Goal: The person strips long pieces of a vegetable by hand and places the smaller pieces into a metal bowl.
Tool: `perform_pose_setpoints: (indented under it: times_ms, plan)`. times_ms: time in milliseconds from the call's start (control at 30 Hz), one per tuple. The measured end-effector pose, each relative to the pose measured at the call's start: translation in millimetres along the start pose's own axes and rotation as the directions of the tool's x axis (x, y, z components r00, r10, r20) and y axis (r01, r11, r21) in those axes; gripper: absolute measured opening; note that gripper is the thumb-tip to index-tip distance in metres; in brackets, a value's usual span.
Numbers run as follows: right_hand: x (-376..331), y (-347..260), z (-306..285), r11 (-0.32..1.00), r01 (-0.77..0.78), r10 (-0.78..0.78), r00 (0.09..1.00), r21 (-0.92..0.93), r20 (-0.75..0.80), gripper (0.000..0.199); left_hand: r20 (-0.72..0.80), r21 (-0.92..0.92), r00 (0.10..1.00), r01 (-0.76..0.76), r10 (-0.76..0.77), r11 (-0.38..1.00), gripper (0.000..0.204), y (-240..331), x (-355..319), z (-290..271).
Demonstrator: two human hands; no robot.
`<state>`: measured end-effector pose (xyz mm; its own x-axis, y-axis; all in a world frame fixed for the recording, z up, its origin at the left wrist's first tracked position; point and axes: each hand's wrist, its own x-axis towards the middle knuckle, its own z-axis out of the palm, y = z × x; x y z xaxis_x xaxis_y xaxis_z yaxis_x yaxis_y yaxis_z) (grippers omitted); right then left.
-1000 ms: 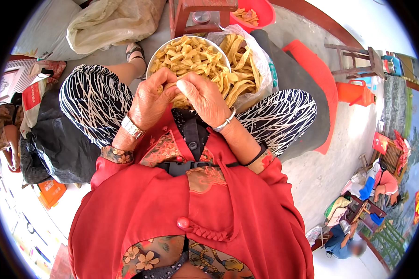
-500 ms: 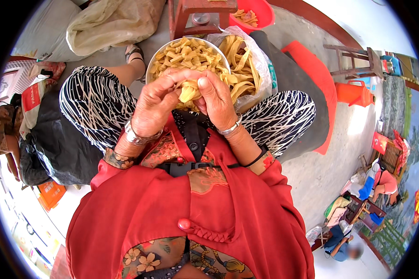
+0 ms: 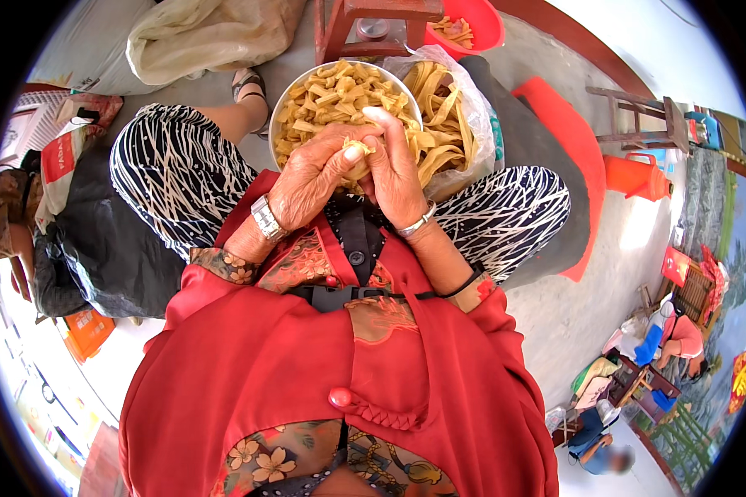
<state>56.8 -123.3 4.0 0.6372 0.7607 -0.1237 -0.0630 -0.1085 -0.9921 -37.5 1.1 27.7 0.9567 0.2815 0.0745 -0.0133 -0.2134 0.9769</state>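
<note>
Both my hands meet above my lap, just at the near rim of a metal bowl [image 3: 283, 106] heaped with short yellow strips. My left hand [image 3: 311, 178] and my right hand [image 3: 396, 174] pinch one yellow strip piece [image 3: 358, 157] between their fingertips. To the right of the bowl lies a clear plastic bag [image 3: 464, 108] holding longer yellow strips. I wear a watch on the left wrist and a bangle on the right.
A red stool [image 3: 373, 21] and a red basin [image 3: 481, 25] with more strips stand beyond the bowl. A black bag [image 3: 108, 248] lies at my left, a pale sack [image 3: 207, 33] at the back. An orange jug [image 3: 634, 176] and other people sit to the right.
My hands lifted from the bowl toward my body with the yellow piece between them, and now turn it between the fingertips.
</note>
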Motion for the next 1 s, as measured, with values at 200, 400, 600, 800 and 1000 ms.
perform_pose_setpoints:
  times_ms: [200, 400, 600, 800, 1000]
  plan:
    - [-5.7, -22.0, -0.3, 0.982, -0.077, 0.066, 0.996, 0.173, 0.064, 0.054, 0.249, -0.597, 0.898, 0.437, -0.362, 0.673, 0.048, -0.4, -5.4, -8.3]
    - [-11.2, -7.9, -4.0, 0.99, 0.063, -0.061, 0.998, 0.126, -0.018, 0.052, 0.338, -0.879, 0.905, 0.402, -0.258, 0.257, 0.045, 3.1, -0.6, -10.2]
    - [-24.7, -9.0, -13.9, 0.997, 0.07, -0.071, 0.991, -0.019, -0.109, 0.031, 0.273, -0.958, 0.939, 0.286, -0.21, 0.03, 0.041, -11.6, -4.3, -16.0]
    - [-18.8, -14.3, -10.1, 0.867, 0.242, -0.293, 0.955, -0.434, -0.053, 0.016, 0.203, -0.928, 0.946, 0.269, -0.254, 0.258, 0.051, -3.8, -2.4, -18.1]
    - [-15.1, -11.8, -8.5, 0.72, 0.395, -0.466, 0.885, -0.571, 0.024, 0.016, 0.049, -0.67, 0.828, 0.442, -0.558, 0.596, 0.032, 10.0, -7.5, -6.9]
